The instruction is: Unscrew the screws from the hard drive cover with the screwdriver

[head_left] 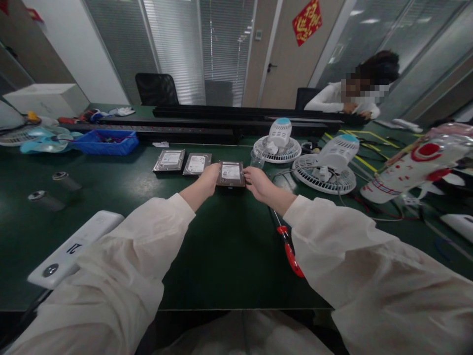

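Observation:
Both my arms in white sleeves reach out over a dark green table [221, 256]. My left hand [209, 178] grips the left edge of a hard drive [231, 173] with a white label. My right hand [257, 181] grips its right edge, fingers curled round it. The drive rests on or just above the table; I cannot tell which. Two more hard drives [169, 160] [197, 163] lie in a row to its left.
Two small white fans [279, 143] [328, 165] lie face down at the right, a clear cup [256, 159] beside them. A red-handled tool [290, 249] lies under my right arm. A blue bin [105, 142] and two cylinders [66, 180] sit left. A person sits far right.

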Tool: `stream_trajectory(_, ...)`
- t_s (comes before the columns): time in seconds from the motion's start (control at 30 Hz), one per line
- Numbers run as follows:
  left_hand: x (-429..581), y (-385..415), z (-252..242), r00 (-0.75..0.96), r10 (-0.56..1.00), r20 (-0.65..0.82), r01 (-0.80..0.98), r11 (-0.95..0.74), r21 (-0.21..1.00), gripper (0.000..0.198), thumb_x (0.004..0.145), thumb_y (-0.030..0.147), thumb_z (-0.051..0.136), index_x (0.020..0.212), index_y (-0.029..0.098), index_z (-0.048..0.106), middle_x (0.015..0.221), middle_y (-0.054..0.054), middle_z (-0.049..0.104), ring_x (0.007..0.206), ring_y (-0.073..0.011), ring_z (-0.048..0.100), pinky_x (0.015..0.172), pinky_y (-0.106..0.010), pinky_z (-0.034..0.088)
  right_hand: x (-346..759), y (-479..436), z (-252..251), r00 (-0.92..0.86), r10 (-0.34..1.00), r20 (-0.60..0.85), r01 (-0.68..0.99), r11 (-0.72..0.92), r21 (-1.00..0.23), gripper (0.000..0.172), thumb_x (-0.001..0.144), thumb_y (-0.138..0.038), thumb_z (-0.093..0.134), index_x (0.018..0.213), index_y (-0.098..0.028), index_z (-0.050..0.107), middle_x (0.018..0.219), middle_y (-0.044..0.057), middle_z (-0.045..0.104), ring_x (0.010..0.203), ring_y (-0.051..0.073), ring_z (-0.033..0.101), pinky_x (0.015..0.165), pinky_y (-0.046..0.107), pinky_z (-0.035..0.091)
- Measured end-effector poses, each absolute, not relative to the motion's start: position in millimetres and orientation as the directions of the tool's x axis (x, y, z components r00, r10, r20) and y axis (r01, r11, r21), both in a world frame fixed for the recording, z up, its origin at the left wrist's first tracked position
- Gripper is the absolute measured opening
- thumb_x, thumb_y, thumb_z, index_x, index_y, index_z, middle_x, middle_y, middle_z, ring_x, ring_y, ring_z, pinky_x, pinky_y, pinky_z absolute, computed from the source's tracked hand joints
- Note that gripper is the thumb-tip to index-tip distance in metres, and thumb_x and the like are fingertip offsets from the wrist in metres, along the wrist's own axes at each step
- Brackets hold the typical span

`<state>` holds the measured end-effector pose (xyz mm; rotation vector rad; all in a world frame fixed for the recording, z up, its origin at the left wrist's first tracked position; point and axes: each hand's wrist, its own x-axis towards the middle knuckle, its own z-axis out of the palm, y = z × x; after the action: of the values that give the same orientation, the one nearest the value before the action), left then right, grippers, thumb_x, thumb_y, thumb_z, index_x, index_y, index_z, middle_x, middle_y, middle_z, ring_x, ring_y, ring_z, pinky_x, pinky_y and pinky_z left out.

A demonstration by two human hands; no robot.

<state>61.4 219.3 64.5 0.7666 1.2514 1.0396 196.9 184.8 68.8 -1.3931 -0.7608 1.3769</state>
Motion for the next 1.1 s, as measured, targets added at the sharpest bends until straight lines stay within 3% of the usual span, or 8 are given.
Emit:
stream_trajectory(0.27, 42.7, 130.4, 71.4, 0.048, 0.928, -0.37, -0.239, 0.37, 0.898, 0.029, 0.11, 0.028, 0.047, 0.114, 0.016, 0.073, 0.115, -0.015, 0.081, 0.122, -0.0284, 0.075, 0.102, -0.037, 0.061, 193.5, 106.3, 77.8, 0.12, 0.924, -0.363, -0.19, -0.338, -0.922, 0.04, 0.104, -0.041, 0.069, 0.135, -0.017, 0.067, 0.135, 0.011, 0.069, 0.117, 0.024, 0.071, 0.1, 0.047, 0.062)
stream_trajectory(0.33, 37.0, 101.8, 72.0, 0.063, 0.928, -0.367, -0.248, 0.371, 0.895, 0.029, 0.109, 0.027, 0.049, 0.116, 0.017, 0.075, 0.121, -0.014, 0.081, 0.128, -0.0278, 0.073, 0.109, -0.038, 0.059, 191.9, 81.7, 75.9, 0.121, 0.925, -0.36, -0.197, -0.333, -0.922, 0.024, 0.103, -0.031, 0.069, 0.121, -0.015, 0.07, 0.125, 0.008, 0.073, 0.112, 0.021, 0.071, 0.099, 0.043, 0.06)
stream_trajectory(0.37, 34.2, 87.3, 72.3, 0.067, 0.927, -0.369, -0.253, 0.374, 0.892, 0.03, 0.108, 0.025, 0.048, 0.118, 0.017, 0.075, 0.125, -0.013, 0.081, 0.13, -0.0271, 0.072, 0.112, -0.039, 0.058, 190.9, 69.2, 74.8, 0.119, 0.924, -0.363, -0.202, -0.336, -0.92, 0.012, 0.1, -0.018, 0.065, 0.11, -0.015, 0.071, 0.117, 0.007, 0.074, 0.111, 0.02, 0.071, 0.101, 0.039, 0.058)
stream_trajectory(0.4, 31.5, 73.3, 72.5, 0.061, 0.928, -0.368, -0.26, 0.371, 0.892, 0.032, 0.107, 0.023, 0.047, 0.122, 0.017, 0.075, 0.129, -0.013, 0.08, 0.133, -0.0254, 0.071, 0.116, -0.039, 0.055, 189.6, 56.8, 73.9, 0.128, 0.921, -0.367, -0.211, -0.336, -0.918, 0.01, 0.096, -0.011, 0.062, 0.1, -0.016, 0.07, 0.11, 0.005, 0.075, 0.109, 0.019, 0.07, 0.101, 0.036, 0.056)
stream_trajectory(0.5, 22.6, 36.1, 71.7, 0.061, 0.917, -0.394, -0.334, 0.391, 0.858, 0.034, 0.105, 0.02, 0.049, 0.125, 0.015, 0.076, 0.138, -0.013, 0.077, 0.14, -0.0229, 0.066, 0.127, -0.038, 0.045, 185.7, 22.5, 72.6, 0.153, 0.908, -0.39, -0.246, -0.347, -0.905, 0.013, 0.085, -0.009, 0.064, 0.09, -0.021, 0.065, 0.099, 0.002, 0.074, 0.107, 0.019, 0.069, 0.097, 0.034, 0.054)
stream_trajectory(0.6, 11.0, 9.2, 67.9, 0.112, 0.916, -0.386, -0.372, 0.398, 0.838, 0.032, 0.102, 0.019, 0.054, 0.124, 0.017, 0.078, 0.141, -0.012, 0.076, 0.146, -0.0239, 0.062, 0.132, -0.041, 0.038, 184.3, -5.2, 72.8, 0.143, 0.901, -0.41, -0.27, -0.363, -0.892, 0.019, 0.077, -0.013, 0.068, 0.094, -0.023, 0.067, 0.103, 0.001, 0.074, 0.11, 0.02, 0.068, 0.103, 0.035, 0.053)
stream_trajectory(0.83, -9.7, -23.3, 56.0, 0.148, 0.892, -0.427, -0.396, 0.449, 0.801, 0.036, 0.096, 0.028, 0.063, 0.128, 0.017, 0.075, 0.16, -0.013, 0.063, 0.157, -0.0268, 0.05, 0.136, -0.045, 0.032, 194.2, -42.0, 68.3, 0.105, 0.9, -0.424, -0.278, -0.383, -0.881, 0.045, 0.057, -0.032, 0.082, 0.1, -0.027, 0.072, 0.133, 0.005, 0.074, 0.137, 0.028, 0.062, 0.117, 0.043, 0.046)
stream_trajectory(1.1, -14.6, -29.1, 36.7, 0.141, 0.909, -0.392, -0.452, 0.412, 0.791, 0.045, 0.092, 0.034, 0.066, 0.133, 0.016, 0.073, 0.162, -0.014, 0.06, 0.158, -0.028, 0.048, 0.136, -0.047, 0.031, 208.7, -49.9, 47.5, 0.099, 0.917, -0.387, -0.315, -0.34, -0.886, 0.048, 0.056, -0.038, 0.093, 0.101, -0.03, 0.08, 0.139, 0.006, 0.074, 0.146, 0.031, 0.058, 0.124, 0.052, 0.041)
